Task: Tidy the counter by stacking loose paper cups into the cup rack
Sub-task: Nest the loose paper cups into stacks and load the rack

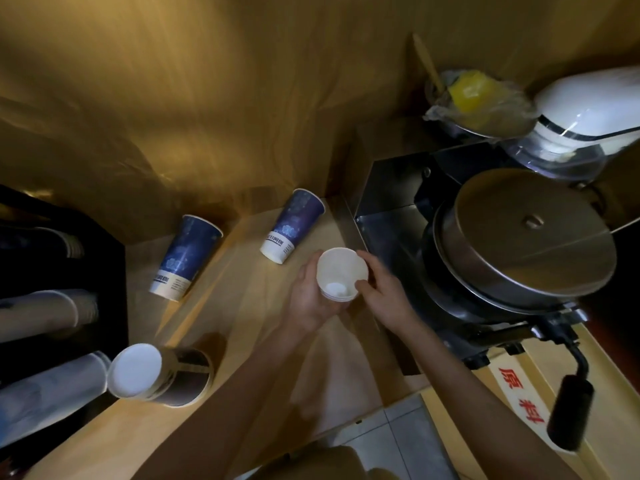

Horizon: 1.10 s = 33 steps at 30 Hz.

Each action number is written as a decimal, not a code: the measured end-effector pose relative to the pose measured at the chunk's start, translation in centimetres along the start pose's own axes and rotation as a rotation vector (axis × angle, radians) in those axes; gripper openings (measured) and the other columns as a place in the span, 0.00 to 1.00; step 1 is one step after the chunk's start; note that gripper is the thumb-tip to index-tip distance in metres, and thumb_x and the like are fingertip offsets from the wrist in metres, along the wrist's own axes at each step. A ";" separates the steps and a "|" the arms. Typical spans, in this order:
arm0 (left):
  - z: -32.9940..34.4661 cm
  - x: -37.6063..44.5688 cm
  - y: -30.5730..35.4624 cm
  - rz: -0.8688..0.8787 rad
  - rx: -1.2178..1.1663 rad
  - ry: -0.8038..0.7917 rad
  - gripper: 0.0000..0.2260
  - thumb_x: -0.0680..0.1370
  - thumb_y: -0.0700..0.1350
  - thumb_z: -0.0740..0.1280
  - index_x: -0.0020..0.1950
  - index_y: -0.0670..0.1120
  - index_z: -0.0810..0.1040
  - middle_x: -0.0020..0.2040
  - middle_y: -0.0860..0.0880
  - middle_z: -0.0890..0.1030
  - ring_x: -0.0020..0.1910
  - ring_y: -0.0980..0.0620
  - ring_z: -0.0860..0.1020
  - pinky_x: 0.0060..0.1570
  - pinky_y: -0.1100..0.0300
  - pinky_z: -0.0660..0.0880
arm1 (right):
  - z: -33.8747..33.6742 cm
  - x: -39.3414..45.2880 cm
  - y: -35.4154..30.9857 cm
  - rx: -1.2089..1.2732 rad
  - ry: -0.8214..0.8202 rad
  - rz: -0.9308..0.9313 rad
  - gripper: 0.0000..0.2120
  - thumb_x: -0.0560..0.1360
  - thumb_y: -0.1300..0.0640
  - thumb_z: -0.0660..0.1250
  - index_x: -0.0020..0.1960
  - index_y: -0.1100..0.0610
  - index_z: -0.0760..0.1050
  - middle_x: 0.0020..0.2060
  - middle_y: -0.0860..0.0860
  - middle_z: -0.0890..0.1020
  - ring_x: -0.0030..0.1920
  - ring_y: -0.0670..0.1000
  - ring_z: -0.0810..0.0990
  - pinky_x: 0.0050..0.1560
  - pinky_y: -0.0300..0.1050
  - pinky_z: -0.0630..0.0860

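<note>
The wooden desk [242, 341] is seen from above, with a big metal machine [519, 237] on its right side. On the left a dark cup rack [110, 271] is seen, with rows of cups lying inside it. Two tall blue cups [188, 256] are standing upside down near the back wall, one near the rack and the other [294, 225] near the machine. A short brown cup stack [162, 374] is lying on its side just beside the rack. A small stack of white cups [341, 273] is held up over the desk, mouth up, between both hands. The left hand [308, 303] is wrapped around its side and bottom, with the fingers [306, 271] clamped on it. The right hand [384, 292] is pressed on the other side, its fingers closed on the rim. The cups seem to be being pushed into each other. To do this well, the cups should be kept straight and pressed down gently, so no rim is bent. Then the stack can be carried left to the rack and slid in.
</note>
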<state>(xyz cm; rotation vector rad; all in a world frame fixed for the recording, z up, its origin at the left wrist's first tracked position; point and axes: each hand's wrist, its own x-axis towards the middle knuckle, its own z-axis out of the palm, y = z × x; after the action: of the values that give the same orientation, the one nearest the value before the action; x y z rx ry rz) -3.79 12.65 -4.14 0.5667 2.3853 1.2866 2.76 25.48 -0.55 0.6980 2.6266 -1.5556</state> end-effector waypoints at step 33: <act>-18.8 8.7 -11.9 -0.641 0.539 0.022 0.43 0.65 0.57 0.73 0.72 0.43 0.57 0.69 0.38 0.65 0.66 0.38 0.67 0.64 0.46 0.68 | 13.3 18.6 -4.6 0.501 0.178 0.740 0.36 0.62 0.47 0.75 0.63 0.65 0.68 0.57 0.60 0.79 0.53 0.61 0.80 0.56 0.54 0.78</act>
<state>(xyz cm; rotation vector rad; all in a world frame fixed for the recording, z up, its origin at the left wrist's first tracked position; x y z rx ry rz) -22.57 -2.01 -5.71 -0.0982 2.6070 0.3809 -18.54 19.30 -7.73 1.6500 1.6804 -1.9059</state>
